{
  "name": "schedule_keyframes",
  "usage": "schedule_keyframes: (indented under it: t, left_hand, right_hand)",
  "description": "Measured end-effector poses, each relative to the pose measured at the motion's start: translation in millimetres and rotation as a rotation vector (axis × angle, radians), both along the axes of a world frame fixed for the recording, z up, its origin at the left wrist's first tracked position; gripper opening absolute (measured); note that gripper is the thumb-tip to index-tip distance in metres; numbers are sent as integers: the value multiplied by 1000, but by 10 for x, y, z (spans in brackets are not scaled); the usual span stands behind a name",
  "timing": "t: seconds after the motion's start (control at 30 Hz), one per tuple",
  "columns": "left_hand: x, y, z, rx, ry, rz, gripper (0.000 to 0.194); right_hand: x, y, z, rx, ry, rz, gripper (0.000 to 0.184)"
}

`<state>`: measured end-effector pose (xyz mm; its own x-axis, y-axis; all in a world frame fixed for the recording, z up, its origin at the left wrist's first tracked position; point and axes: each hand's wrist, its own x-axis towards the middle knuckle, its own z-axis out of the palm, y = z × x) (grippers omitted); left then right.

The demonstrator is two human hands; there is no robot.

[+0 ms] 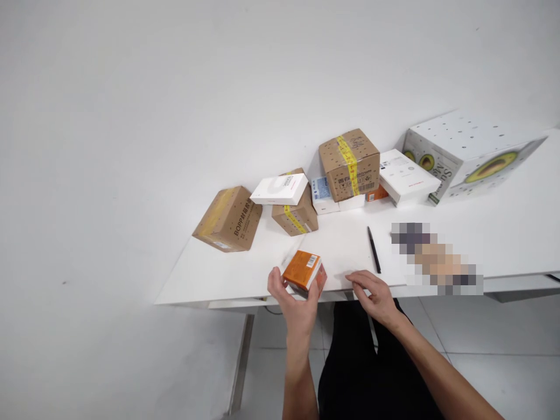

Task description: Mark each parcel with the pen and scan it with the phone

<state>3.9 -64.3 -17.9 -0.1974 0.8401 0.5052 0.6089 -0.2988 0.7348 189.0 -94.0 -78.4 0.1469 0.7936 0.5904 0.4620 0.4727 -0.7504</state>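
Observation:
My left hand [294,298] is closed around a small orange box [303,270], held just above the near edge of the white table [245,265]. A white barcode label shows on the box's top corner. My right hand [371,294] rests at the table's front edge to the right of the box, fingers loosely curled and apart, holding nothing. A black pen [374,249] lies on the table just beyond my right hand.
Further back lie several boxes: a brown BOPP carton [228,219], a flat white box [280,189] atop a taped brown carton [297,217], a brown cube with yellow tape [349,163], a white box [408,176], a large avocado-print box [468,153]. A blurred patch sits at right.

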Motion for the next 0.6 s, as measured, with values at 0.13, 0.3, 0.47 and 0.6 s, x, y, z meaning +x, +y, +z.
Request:
schedule_keyframes:
  t: [0.13,0.3,0.47,0.6]
  left_hand:
    - [62,-13,-111,-41,33,-43,83]
    - [35,-92,-250,-263,-123,-64,99]
    - [-60,-125,-230,-390,-218,-31,106]
    - [-53,-57,-114,-205,-164,-12,100]
  right_hand:
    - [9,-12,-1,-13,-1,9,26]
    - [12,-15,4,-10,-9,5,25]
    - [2,-14,-8,-23,10,15,25]
    - [-2,-11,-4,-19,21,15,24]
